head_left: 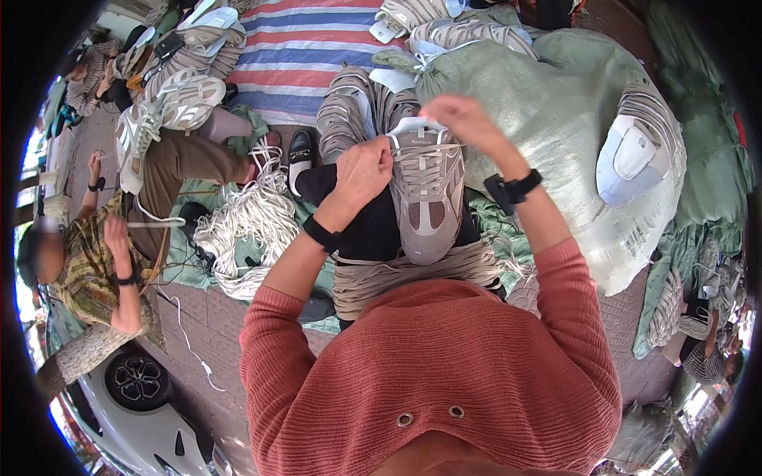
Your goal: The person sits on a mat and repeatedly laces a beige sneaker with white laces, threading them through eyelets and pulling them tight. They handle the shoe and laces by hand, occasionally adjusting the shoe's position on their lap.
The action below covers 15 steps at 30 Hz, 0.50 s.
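On my lap lies a grey-brown shoe upper [427,198], its toe pointing toward me. Pale laces criss-cross its front, and its light tongue [421,124] stands at the far end. My left hand [365,170] is closed at the left edge of the lace holes, fingertips gripping there. Over the tongue's right side, my right hand [460,123] is curled and a little blurred; what its fingers pinch is hidden. A bundle of beige laces [405,271] lies across my lap below the toe.
Nested shoe uppers [345,115] lie beyond my lap. A big pale green sack [548,135] fills the right, with more uppers [635,151] on it. White laces [250,226] are heaped at left, near a seated person [99,270]. A car [143,412] stands lower left.
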### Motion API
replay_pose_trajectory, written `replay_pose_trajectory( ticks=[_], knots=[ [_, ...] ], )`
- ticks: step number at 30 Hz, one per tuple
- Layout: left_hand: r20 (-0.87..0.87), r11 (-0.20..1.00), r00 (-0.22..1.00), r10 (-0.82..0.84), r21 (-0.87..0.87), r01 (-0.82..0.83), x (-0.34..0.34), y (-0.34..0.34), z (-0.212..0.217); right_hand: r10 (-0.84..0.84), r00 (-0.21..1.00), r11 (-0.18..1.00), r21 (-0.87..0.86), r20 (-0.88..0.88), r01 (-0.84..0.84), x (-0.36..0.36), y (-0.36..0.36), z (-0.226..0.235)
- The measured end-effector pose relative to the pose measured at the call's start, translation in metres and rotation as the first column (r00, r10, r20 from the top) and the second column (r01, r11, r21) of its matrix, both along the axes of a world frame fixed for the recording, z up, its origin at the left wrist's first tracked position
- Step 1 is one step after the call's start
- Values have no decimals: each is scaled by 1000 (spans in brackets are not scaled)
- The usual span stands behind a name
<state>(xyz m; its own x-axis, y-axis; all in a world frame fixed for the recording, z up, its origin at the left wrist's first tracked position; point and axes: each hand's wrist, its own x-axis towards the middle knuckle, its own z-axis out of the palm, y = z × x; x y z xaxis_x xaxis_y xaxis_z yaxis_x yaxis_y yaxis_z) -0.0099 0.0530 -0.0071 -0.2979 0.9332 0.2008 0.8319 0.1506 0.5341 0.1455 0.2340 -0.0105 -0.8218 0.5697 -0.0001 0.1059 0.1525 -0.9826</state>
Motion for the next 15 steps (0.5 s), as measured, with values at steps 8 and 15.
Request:
replay_pose_trajectory(
  ticks=[8, 15],
  knots=[
    [170, 967, 985, -19, -249, 61, -21, 18, -12, 294, 930, 890, 291, 220, -350, -25, -23, -8],
    [651, 956, 753, -92, -154, 249, -29, 5, -30, 226, 927, 928, 222, 300, -298, -23, -33, -2]
  ],
)
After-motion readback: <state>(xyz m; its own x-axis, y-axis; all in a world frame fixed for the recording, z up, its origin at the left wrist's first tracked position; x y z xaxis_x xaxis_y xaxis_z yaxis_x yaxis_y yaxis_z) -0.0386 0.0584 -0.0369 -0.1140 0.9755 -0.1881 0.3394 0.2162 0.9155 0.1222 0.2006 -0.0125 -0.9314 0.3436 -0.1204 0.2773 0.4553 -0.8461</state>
